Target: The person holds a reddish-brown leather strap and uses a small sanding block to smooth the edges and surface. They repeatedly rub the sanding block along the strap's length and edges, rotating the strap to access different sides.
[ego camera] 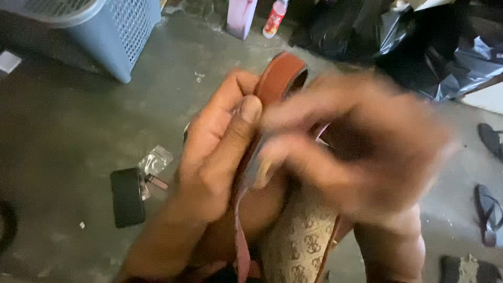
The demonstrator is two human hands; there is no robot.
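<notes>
Close up, both hands fill the middle of the view. Left hand [215, 157] is clenched on a brown leather strap [280, 76], thumb pressed flat along its edge; the strap loops up above the thumb and curls over at the top. Right hand [361, 152] is heavily blurred; fingers spread over the strap and bag, touching them, but whether it actually grips anything cannot be told. Below the hands sits a beige patterned bag [301, 241] with brown trim, held against the person's lap; a pink strip [241, 236] hangs down beside it.

Around: bare grey concrete floor [68, 136]. To the left of the left wrist, on the floor, a small black case [127, 197] with a crumpled clear wrapper [155, 160] just beside it. Upper left, a blue-grey perforated laundry basket [118, 31], well apart from the hands. Top centre, a pink box [241, 17] and a red-and-white bottle [275, 18] standing near each other. Upper right, a heap of black plastic bags [419, 47] just behind the right hand. Far right edge, dark sandals [488, 212] on the floor.

Open room lies on the left, between basket and black case. The right side is crowded by bags and sandals.
</notes>
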